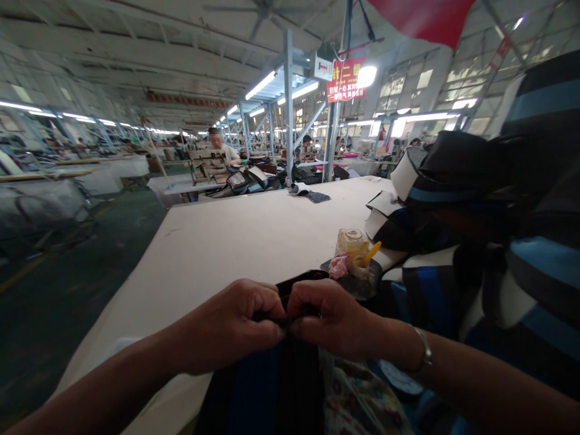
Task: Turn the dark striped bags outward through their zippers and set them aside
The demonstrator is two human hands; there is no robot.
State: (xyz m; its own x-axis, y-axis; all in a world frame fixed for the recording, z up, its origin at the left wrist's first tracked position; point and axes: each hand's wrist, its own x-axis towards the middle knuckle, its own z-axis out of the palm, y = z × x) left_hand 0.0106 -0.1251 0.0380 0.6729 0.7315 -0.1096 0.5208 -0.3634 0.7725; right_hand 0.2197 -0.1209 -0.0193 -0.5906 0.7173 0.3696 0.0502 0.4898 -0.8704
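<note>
At the near edge of a long pale worktable (235, 241) in a large factory hall, a person's left hand (231, 329) and right hand (333, 320) meet knuckle to knuckle, each closed in a pinch on the top edge of a black fabric piece with a blue stripe (272, 386). The fabric hangs from the fingers toward the person's lap, its long axis running from the table edge back toward the wearer, with the gripped edge pointing away across the table. A silver bracelet (425, 353) circles the right wrist. Just beyond the hands, a small dark tray (362, 284) holds a clear glass jar (352, 241), a yellow-handled tool (372, 252) and a pink scrap of cloth (339, 266). To the right rises a tall stack of black, blue and white striped fabric pieces (498, 229), reaching well above the table. Across the hall, a seated person (217, 148) works at another bench beneath rows of fluorescent lights, near a red hanging banner (345, 78).
</note>
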